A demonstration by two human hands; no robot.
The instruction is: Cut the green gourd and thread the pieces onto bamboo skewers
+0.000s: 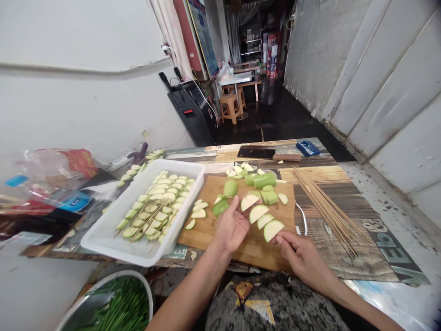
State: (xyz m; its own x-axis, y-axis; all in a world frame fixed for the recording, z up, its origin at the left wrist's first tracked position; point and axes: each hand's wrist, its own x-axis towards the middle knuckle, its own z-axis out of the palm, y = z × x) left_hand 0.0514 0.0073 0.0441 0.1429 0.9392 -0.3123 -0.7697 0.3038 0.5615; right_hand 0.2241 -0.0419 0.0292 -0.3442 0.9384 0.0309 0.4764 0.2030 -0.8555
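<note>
Row in hand: four pale half-round zucchini slices (pixel 258 212) in a slanting line above the cutting board (pixel 248 255), spanning the space between the two hands; the stick through them is hard to make out.
Right hand (pixel 299 253): thumb and forefinger pinched together at the near end of the row, the nearest slice just beyond the fingertips; remaining fingers curled under.
Left hand (pixel 234 226): turned palm up at the far end, thumb raised beside the last slice, other fingers partly hidden behind it; cannot tell whether they grip it or only support it.
Board, far part: uncut green zucchini chunks (pixel 265 180) and cut pieces, beyond the left hand.
Board, left edge: a few loose slices (pixel 199 214), well apart from the fingers.
Tray: white plastic tray (pixel 175 232) left of the board, holding finished zucchini skewers (pixel 156 207) in overlapping rows.
Stick supply: loose bundle of bamboo skewers (pixel 327 214) on the tabletop, right of the board.
Far table edge: cleaver (pixel 257 151) lying flat, wooden handle to the right, near a small blue box (pixel 308 148).
Below table, left: metal bowl (pixel 150 294) of long green stalks (pixel 117 303).
</note>
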